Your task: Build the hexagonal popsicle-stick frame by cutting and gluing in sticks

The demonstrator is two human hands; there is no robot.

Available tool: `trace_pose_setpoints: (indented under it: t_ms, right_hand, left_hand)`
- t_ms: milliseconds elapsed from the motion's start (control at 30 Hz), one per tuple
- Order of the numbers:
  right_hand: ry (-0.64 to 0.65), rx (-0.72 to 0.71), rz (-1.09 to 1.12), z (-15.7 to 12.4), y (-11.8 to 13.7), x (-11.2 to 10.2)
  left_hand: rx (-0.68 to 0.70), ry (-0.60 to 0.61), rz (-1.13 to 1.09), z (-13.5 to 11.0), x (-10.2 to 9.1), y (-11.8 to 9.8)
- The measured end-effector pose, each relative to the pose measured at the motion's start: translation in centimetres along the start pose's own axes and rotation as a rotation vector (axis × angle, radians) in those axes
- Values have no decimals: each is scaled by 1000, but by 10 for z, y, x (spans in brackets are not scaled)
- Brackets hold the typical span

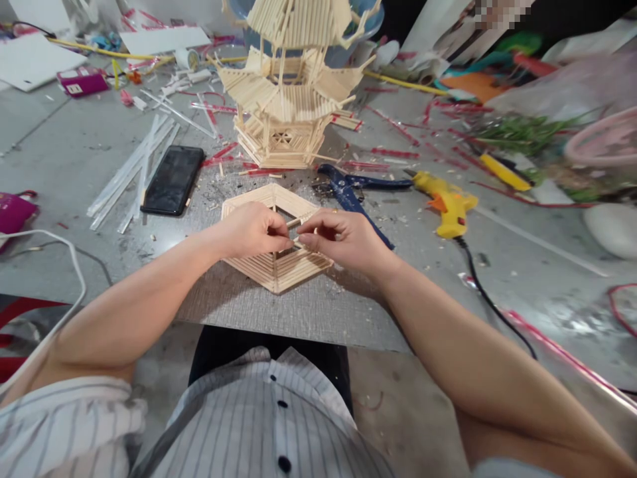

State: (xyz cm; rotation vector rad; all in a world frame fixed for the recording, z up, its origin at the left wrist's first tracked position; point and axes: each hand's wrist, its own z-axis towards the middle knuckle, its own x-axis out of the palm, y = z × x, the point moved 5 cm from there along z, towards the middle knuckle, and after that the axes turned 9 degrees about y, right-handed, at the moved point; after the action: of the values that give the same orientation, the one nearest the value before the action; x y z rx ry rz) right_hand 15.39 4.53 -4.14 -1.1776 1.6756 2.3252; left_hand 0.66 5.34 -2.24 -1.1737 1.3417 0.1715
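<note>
A flat hexagonal frame of thin wooden sticks [301,271] lies on the table in front of me, with an opening in its middle. Over that opening my left hand [253,231] and my right hand [351,242] meet, fingertips nearly touching. Both are closed in a pinch on a small wooden stick [297,243], of which only a short pale bit shows between them. Behind the frame stands a tiered pagoda model [293,99] built of the same sticks.
Blue-handled cutters [348,189] and a yellow glue gun [450,204] lie to the right, its black cord trailing off. At left are a black phone [173,180] and clear glue sticks [132,166]. Red-and-clear wrappers and scraps litter the table.
</note>
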Motion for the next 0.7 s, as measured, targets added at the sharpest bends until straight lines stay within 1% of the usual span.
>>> trace_pose_setpoints:
  t_ms: [133,367,500,700]
  right_hand:
    - [4,-43,-129,0,1,0]
    - [38,-68,-210,1,-4,3]
    - [62,-92,-222,1,-3,4]
    - [84,-59,-246,2,-4,2]
  left_hand:
    - [-100,71,64,1,4,-2]
    - [-126,136,163,3,7,-2]
    - [-123,116,180,4,9,-1]
    - [-146,72,212,4,11,0]
